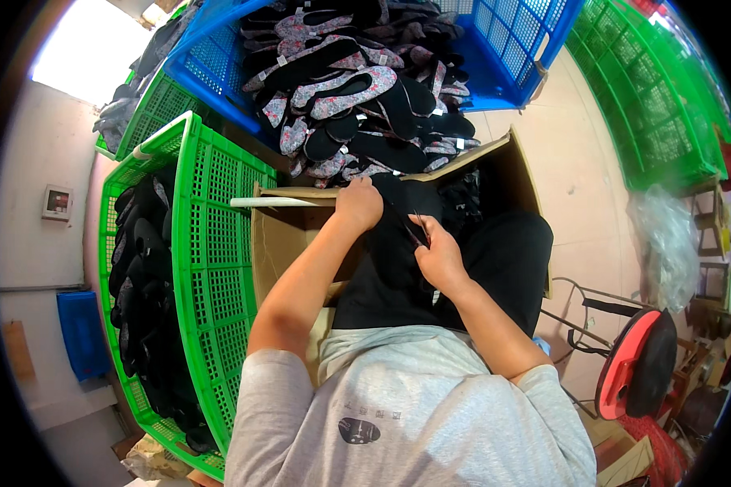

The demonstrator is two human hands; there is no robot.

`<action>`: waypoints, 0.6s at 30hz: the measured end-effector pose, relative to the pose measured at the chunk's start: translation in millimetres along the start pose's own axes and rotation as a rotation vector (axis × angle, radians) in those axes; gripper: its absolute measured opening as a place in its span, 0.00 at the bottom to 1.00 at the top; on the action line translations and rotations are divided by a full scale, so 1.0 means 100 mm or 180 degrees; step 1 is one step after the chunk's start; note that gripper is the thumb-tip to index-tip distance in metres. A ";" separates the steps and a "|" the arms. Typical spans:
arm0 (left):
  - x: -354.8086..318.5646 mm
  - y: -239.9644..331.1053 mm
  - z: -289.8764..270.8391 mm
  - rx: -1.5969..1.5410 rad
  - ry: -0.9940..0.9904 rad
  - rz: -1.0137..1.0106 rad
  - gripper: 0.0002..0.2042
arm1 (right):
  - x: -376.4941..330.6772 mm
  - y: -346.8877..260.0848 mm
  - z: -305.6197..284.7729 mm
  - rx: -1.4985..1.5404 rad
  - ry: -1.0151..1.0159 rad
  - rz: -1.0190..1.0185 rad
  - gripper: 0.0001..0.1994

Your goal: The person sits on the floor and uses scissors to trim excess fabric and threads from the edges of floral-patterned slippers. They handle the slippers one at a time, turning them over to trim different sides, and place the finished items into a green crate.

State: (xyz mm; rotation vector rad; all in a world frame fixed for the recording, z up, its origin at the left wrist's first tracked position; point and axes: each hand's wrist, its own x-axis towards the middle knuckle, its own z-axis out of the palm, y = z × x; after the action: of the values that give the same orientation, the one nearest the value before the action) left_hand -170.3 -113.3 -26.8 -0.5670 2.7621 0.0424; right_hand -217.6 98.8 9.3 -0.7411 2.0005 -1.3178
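Observation:
My left hand is closed, its fingers pinching a black cloth slipper above my lap; much of the slipper blends into my black trousers. My right hand is wrapped round dark scissors, whose thin pointed blades reach up toward the slipper. Just beyond my hands lies a large heap of black and floral slippers, spilling over the near side of a blue plastic crate.
An open cardboard box stands around my knees, with a white tube along its left edge. At my left is a green crate of black slippers. Green crates, clear plastic and a red-and-black stool are at right.

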 end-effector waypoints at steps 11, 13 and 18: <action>-0.67 0.07 0.05 -0.0937 0.1120 0.0026 0.10 | -0.09 0.21 0.06 0.0673 0.0154 0.0038 0.24; -0.83 0.10 -0.05 -0.1270 0.1554 0.0217 0.13 | -0.09 0.26 0.06 0.0990 0.0202 0.0062 0.24; -1.18 0.08 -0.16 -0.3825 0.2409 -0.0819 0.13 | -0.28 0.14 -0.19 0.2293 -0.0022 0.0903 0.24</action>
State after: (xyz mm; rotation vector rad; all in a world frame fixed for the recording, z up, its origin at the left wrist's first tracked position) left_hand -76.2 -62.7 25.4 -1.4283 3.0076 1.8266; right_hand -215.5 136.1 7.2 -0.1168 1.3897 -1.6859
